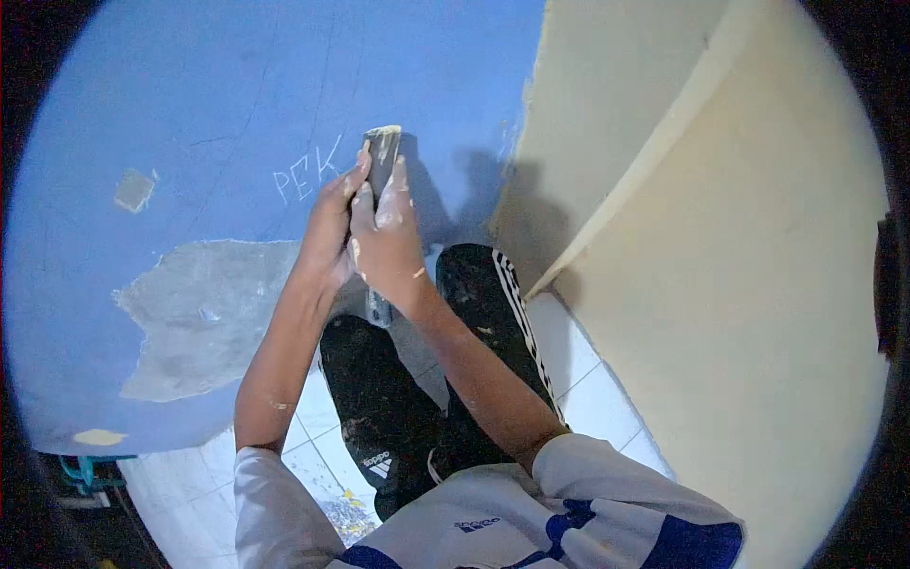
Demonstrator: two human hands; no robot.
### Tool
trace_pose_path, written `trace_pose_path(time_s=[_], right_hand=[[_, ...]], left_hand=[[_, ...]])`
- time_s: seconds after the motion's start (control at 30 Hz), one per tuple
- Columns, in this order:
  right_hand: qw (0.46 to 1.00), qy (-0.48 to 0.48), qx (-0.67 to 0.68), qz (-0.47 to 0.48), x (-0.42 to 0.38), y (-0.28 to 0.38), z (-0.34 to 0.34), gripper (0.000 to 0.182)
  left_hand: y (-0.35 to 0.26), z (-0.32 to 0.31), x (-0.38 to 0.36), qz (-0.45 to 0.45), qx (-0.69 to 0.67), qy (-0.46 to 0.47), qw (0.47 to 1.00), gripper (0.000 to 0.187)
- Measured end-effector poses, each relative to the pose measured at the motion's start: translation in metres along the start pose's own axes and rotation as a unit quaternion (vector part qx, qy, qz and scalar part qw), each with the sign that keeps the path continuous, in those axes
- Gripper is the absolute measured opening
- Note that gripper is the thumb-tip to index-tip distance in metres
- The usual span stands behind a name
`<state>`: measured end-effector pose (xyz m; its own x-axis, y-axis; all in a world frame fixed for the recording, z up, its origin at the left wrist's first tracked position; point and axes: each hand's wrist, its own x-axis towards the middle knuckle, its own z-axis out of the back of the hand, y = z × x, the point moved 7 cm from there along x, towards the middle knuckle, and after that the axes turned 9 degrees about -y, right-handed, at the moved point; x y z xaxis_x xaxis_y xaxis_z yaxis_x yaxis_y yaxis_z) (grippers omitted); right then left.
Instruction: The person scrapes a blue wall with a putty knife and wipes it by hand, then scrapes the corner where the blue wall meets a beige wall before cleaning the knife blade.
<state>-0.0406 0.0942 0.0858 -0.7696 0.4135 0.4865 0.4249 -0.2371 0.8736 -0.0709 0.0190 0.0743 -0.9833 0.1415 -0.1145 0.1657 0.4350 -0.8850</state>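
From the head view I see both hands wrapped together around one scraper (383,152), its blade pressed flat against the blue wall (190,95) just right of the scratched letters "PEK" (305,174). The left hand (329,228) sits on the near-left side of the handle with fingers reaching up toward the blade; the right hand (387,237) is clamped over the handle beside it, touching the left, fingers dusted white. The handle's lower end (377,308) shows below the wrists.

I judge the step in hand to be scraping the blue coat off this wall: one large grey bare patch (199,313) lies to the left, one small square patch (134,190) farther up, and one pale spot (99,437) near the floor. The next stroke would call for firm two-handed pressure, keeping the blade flat on the paint.

Counted: two hands, one scraper, three bare spots. To the right stands a cream wall (758,284); below, white floor tiles (588,389) and black trousers (379,398).
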Motion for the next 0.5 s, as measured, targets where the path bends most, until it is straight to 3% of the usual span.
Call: trace_pose_path(time_s=[0.1, 0.23, 0.33, 0.5], right_hand=[[0.999, 0.008, 0.031, -0.022, -0.002, 0.000, 0.000, 0.058], [0.999, -0.027, -0.008, 0.020, -0.009, -0.005, -0.006, 0.057], [0.999, 0.008, 0.049, -0.011, -0.011, -0.001, -0.006, 0.057], [0.999, 0.015, 0.019, -0.020, -0.022, -0.003, -0.009, 0.055]], left_hand=[[-0.001, 0.000, -0.003, 0.000, -0.010, -0.007, 1.000, 0.029], [-0.001, 0.004, -0.007, 0.004, 0.018, -0.004, 1.000, 0.029], [-0.002, 0.009, -0.009, -0.001, 0.016, -0.019, 1.000, 0.029], [0.012, 0.027, -0.011, 0.021, 0.006, -0.030, 0.999, 0.029]])
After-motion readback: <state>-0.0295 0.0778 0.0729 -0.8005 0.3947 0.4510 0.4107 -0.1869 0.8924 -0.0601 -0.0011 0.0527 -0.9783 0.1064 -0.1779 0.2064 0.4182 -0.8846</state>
